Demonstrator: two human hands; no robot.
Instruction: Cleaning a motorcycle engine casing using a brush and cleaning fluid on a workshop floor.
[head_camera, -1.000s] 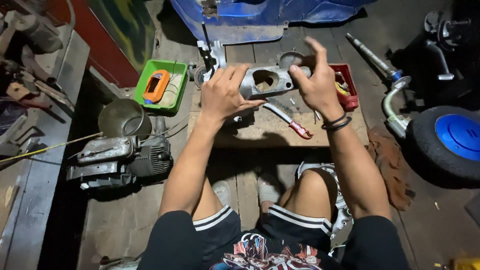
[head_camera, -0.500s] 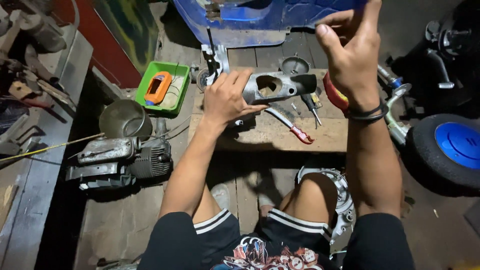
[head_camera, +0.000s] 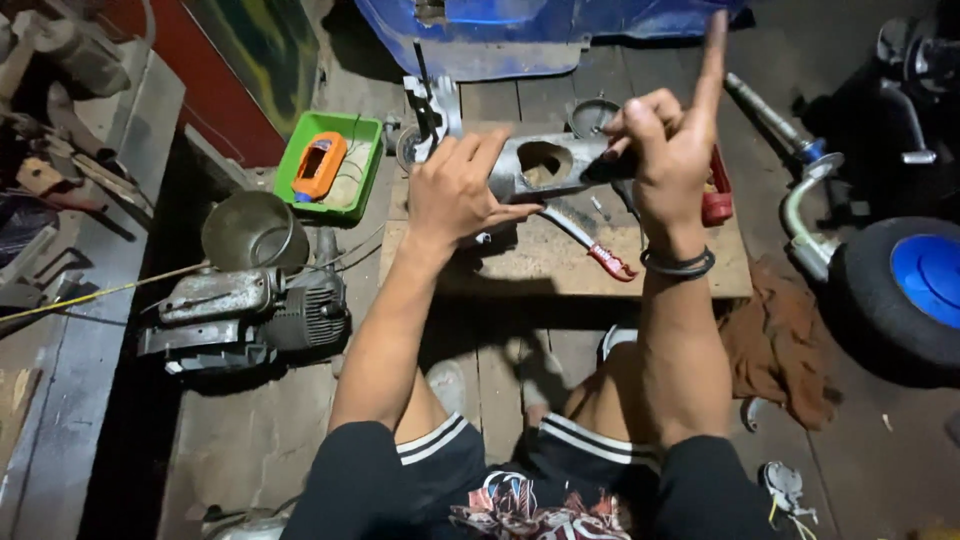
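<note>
A grey metal casting is held above the wooden board, its long axis running left to right. Its left end is gripped by the left hand, fingers curled over the top and thumb below. The right end is met by the right hand, closed loosely there with the forefinger raised (what is pinched, if anything, cannot be told). Red-handled pliers lie just near of the casting, closer to the right hand.

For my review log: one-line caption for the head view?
Left hand steadies grey metal casing on wooden board; right hand works its end.
</note>
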